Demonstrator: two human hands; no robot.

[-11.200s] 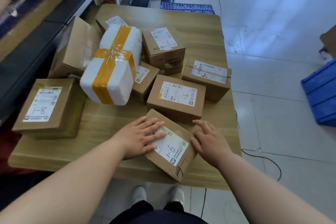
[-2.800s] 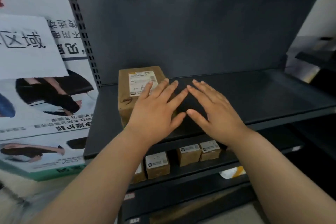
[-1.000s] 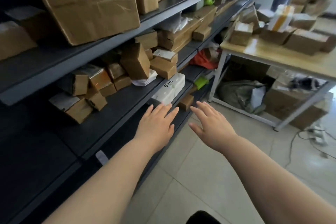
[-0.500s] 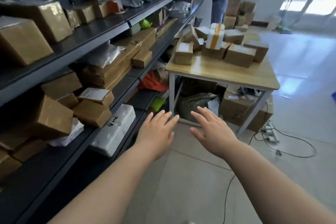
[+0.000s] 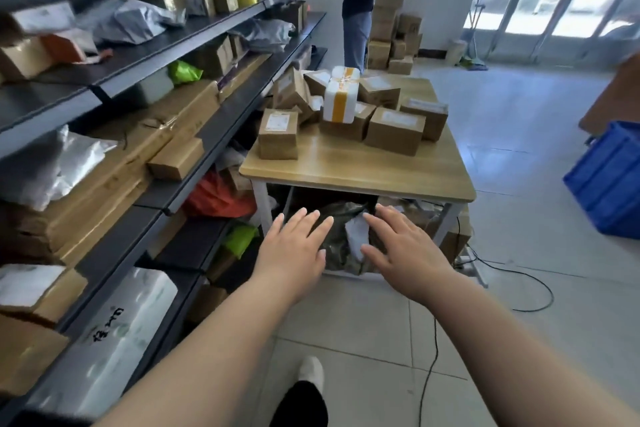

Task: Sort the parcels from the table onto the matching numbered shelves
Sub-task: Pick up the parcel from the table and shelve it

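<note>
The left hand (image 5: 294,250) and the right hand (image 5: 405,253) are held out flat and empty, well short of the table (image 5: 356,172), on which the parcels (image 5: 394,130) are piled straight ahead, the nearest box (image 5: 278,130) being set on the left hand's side.

- Bare all the way up: left hand (image 5: 294,250), right hand (image 5: 405,253), both forearms, nails short.
- Down below, a black trouser leg (image 5: 299,406).
- White shoe (image 5: 310,369) at its end.

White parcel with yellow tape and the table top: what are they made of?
White parcel: probably foam, matte white, blocky, bound with glossy yellow tape. Table top: wood or wood-look laminate; pale grain, slight sheen.
</note>
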